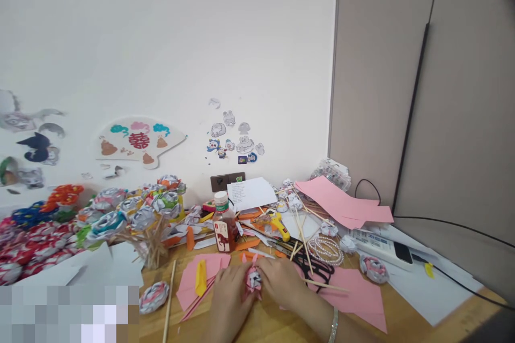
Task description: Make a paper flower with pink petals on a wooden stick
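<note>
Between my two hands is a paper flower [254, 278] with a grey-and-white crumpled middle and pink paper around it. My left hand [231, 292] grips it from the left, fingers curled at its edge. From the right, my right hand [281, 281] presses its fingers to the top and side of the pink paper. My fingertips are partly hidden. Pink paper sheets [189, 281] with a folded yellow strip [200, 277] on them lie beside my left hand. More pink paper [358, 295] lies to the right of my right hand.
A drink bottle [223, 225] stands just beyond my hands. Behind lie a yellow glue gun [280, 226], wooden sticks [303, 241] and paper scraps. A bead string [325, 251] and a power strip [378, 249] are at right. Finished paper flowers [107, 223] crowd the left.
</note>
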Motion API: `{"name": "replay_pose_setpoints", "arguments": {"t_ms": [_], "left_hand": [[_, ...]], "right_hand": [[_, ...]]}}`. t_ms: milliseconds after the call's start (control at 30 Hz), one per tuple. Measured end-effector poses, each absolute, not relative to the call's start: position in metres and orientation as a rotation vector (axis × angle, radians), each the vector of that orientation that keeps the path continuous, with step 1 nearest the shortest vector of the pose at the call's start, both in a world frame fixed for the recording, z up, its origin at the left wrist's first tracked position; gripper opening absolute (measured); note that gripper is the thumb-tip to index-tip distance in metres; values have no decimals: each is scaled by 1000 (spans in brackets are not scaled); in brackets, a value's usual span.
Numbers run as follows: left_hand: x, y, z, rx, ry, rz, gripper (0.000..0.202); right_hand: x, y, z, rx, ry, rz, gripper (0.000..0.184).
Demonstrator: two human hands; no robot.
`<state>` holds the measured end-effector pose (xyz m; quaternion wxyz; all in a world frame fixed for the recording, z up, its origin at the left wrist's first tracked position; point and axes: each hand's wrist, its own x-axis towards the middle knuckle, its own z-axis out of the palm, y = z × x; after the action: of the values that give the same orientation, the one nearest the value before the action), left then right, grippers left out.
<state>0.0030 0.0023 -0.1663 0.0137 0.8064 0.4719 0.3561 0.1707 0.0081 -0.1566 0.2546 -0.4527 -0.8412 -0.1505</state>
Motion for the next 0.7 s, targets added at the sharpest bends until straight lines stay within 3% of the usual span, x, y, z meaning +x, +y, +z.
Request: {"name": "replay_pose_setpoints", "arguments": {"t_ms": [433,567,700], "left_hand": [[4,1,-161,2444,1490,1055,35],[0,6,-165,2479,1514,1010,37],[-5,11,-169,2548,1497,1019,38]], "right_hand": [[169,11,-157,-1266,-2355,-338,5],[166,11,-155,-1278,-2423,-339,21],[164,11,-154,-1292,-2418,-332,24]]}}
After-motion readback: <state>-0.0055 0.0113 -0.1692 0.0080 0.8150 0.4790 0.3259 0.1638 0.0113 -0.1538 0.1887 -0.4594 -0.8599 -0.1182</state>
